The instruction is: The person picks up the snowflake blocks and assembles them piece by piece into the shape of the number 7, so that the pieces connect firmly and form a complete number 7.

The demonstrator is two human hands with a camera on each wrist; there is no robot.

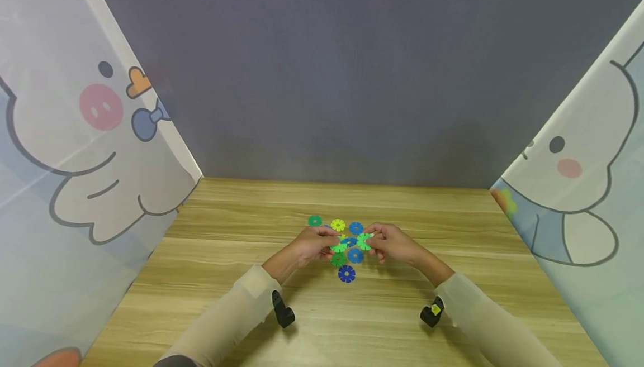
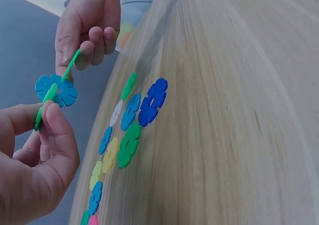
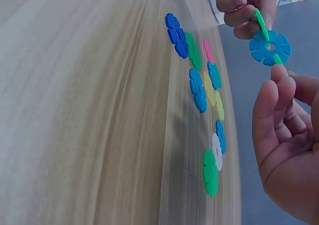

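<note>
My left hand (image 1: 314,242) pinches a green notched plastic snowflake disc (image 1: 339,248) between thumb and fingers. A blue snowflake disc (image 3: 283,47) joins it at its notches, held up off the table. On the other side, my right hand (image 1: 397,244) grips a second green snowflake disc (image 1: 363,242), whose edge meets the same blue disc. In the left wrist view, the two green discs stand crosswise to the blue one. How deeply the notches sit in each other I cannot tell.
Loose snowflake discs lie flat on the wooden table (image 1: 352,328) below the hands: a dark blue disc (image 2: 157,91), a green disc (image 2: 124,153), a yellow disc (image 2: 108,161), a white disc (image 3: 216,155), a pink disc (image 3: 208,51) and several others. A grey panel (image 1: 347,76) rises behind.
</note>
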